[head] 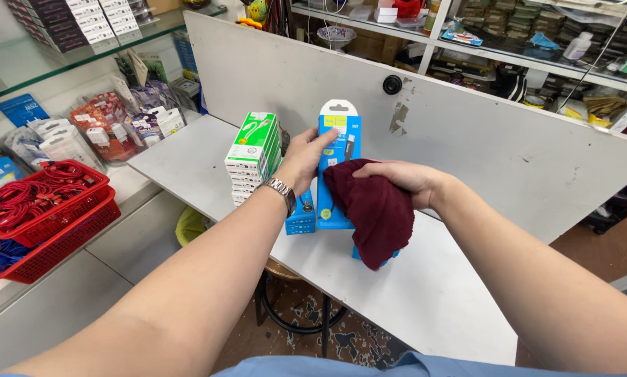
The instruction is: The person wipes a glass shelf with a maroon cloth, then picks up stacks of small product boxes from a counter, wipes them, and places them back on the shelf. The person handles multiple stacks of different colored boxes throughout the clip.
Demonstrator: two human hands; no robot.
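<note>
Your left hand point(305, 155) holds a tall blue hanging package point(338, 164) upright above the white desk point(432, 286), fingers curled around its left edge and fingertips pressed onto its upper front. A silver wristwatch point(280, 188) sits on that wrist. Your right hand point(404, 179) is clenched on a dark red cloth point(373, 209), pressing it against the lower right part of the package's front; the rest of the cloth hangs down loose below your hand and covers the package's lower right corner.

Just to the left of the package, behind your left hand, a stack of green and white boxes point(254, 157) stands on the desk. Under your left wrist lies a short stack of blue boxes point(301, 220), touching the bottom of the upright package as far as you can see. A bit of another blue package point(359, 255) peeks out beneath the hanging cloth.

A grey partition panel point(481, 126) rises along the far edge of the desk, with a round black knob point(392, 84) set near its top. To your left, well apart from the desk, a red wire basket point(45, 216) holds coils of red cable, and packaged goods point(118, 119) lean against the wall behind it. Beyond the partition, shelves point(537, 42) carry mixed small goods. Under the desk a round stool point(285, 276) stands on a patterned floor.
</note>
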